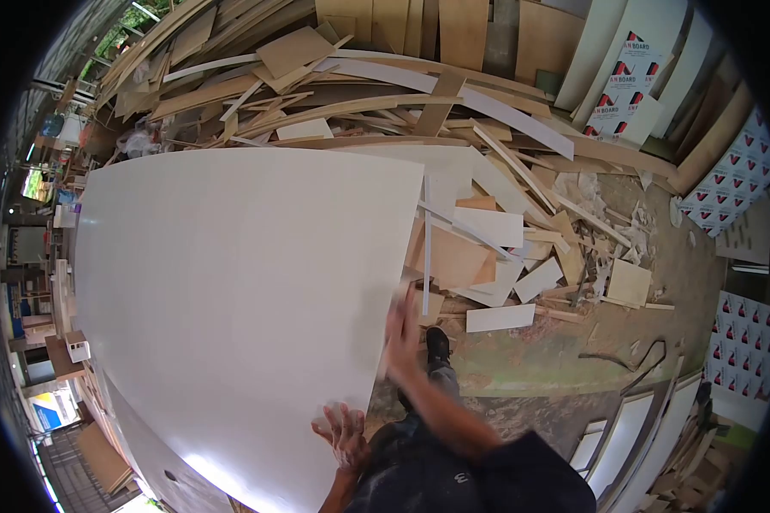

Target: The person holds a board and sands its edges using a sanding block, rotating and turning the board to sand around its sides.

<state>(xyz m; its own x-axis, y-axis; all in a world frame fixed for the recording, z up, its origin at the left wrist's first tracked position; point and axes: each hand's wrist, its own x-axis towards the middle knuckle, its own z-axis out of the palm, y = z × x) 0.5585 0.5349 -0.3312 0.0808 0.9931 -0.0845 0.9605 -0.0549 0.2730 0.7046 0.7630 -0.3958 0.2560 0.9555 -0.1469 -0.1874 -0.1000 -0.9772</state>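
A large white board [248,299] lies flat in front of me and takes up most of the left and middle of the view. My left hand [344,438] rests on its near right corner, fingers spread, with pale dust on them. Along the board's right edge is my right hand [400,333], smeared by motion. Its fingers point away from me and seem to touch the edge. Whether it holds something there I cannot make out.
Offcuts of wood and white board [488,248] litter the floor on the right. Behind the board, long strips and panels [316,94] are heaped up. Printed sheets [629,85] lean at the back right. My shoe [437,344] stands beside the board.
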